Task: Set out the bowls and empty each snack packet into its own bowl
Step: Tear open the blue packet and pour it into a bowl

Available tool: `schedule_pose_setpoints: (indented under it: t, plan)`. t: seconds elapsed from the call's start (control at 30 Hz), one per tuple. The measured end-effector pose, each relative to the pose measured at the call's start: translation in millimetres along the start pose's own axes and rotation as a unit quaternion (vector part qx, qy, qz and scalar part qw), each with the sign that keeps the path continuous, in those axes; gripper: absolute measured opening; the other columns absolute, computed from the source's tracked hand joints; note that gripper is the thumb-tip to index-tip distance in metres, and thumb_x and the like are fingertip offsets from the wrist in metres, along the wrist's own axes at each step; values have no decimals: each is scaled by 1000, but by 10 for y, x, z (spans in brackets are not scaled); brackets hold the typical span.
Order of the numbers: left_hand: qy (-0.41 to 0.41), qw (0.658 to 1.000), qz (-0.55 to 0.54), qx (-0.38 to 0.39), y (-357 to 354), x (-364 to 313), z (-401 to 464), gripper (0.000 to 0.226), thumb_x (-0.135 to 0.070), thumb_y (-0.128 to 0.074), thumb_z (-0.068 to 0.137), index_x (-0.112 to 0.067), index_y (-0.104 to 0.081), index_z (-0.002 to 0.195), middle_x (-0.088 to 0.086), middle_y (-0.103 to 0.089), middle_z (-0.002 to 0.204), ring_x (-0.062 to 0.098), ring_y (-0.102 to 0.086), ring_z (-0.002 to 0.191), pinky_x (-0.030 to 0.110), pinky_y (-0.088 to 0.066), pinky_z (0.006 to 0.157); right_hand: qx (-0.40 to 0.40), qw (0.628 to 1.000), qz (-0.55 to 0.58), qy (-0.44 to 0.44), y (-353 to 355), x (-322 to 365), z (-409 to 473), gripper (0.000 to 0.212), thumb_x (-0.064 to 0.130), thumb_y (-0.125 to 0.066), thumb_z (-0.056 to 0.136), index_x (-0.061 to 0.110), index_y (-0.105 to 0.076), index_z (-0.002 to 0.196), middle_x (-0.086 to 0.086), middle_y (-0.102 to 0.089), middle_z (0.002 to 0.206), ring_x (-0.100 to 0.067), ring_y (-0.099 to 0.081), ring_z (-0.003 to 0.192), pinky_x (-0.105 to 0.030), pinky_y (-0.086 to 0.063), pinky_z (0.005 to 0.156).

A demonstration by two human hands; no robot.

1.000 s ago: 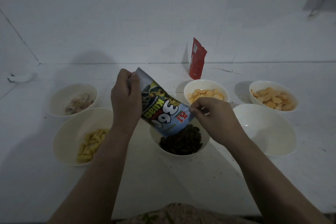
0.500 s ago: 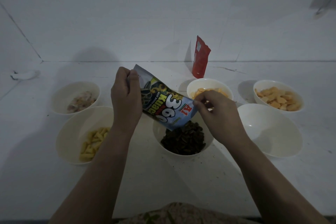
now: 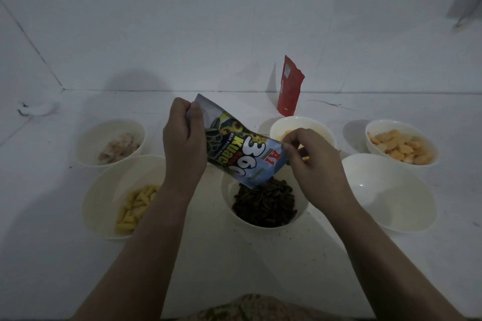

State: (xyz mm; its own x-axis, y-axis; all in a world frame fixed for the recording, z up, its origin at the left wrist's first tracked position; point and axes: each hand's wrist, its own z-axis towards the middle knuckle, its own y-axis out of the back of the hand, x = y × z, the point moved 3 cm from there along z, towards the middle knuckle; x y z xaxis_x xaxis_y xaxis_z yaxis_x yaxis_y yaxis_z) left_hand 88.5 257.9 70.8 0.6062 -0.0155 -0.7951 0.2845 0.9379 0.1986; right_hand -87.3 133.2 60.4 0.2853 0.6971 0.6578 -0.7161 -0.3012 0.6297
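On the white table (image 3: 260, 268), from the left, stand a small white bowl of pale flakes (image 3: 110, 141) and a larger cream bowl of yellow sticks (image 3: 122, 195). The left hand (image 3: 184, 146) grips the upper sealed end of the blue printed seed packet (image 3: 240, 148), fingers curled round it. The packet slants down to the right, mouth over the white bowl of dark seeds (image 3: 263, 200), where the right hand (image 3: 313, 161) pinches its lower corner between thumb and forefinger, beside 1 empty white bowl (image 3: 391, 193).

Glossy foil packet (image 3: 241, 154), smooth bowls (image 3: 388, 191)
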Motion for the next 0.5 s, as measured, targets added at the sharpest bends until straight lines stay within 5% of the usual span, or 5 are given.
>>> schedule_pose_setpoints:
  t: [0.23, 0.4, 0.5]
  plan:
    - [-4, 1000, 8, 6, 15, 9, 3, 26, -20, -38, 103, -14, -36, 78, -7, -31, 60, 2, -33, 51, 27, -26, 50, 72, 997, -30, 8, 18, 9, 15, 9, 17, -57, 94, 22, -60, 87, 8, -62, 87, -9, -57, 82, -27, -48, 72]
    - [-18, 999, 16, 38, -45, -63, -32, 28, -26, -40, 102, -10, -39, 79, -4, -34, 60, 7, -36, 54, 33, -29, 51, 93, 995, -8, 23, -15, 179, 72, 19, 28, -55, 96, 25, -65, 111, 14, -65, 98, -2, -59, 89, -21, -46, 76]
    - [-25, 998, 25, 58, -91, -104, -62, 28, -29, -41, 101, -11, -40, 79, -6, -38, 61, 8, -40, 55, 25, -31, 50, 72, 995, 64, -6, -28, 349, 140, 27, 34, -51, 99, 26, -61, 123, 19, -63, 96, 12, -57, 87, -12, -49, 74]
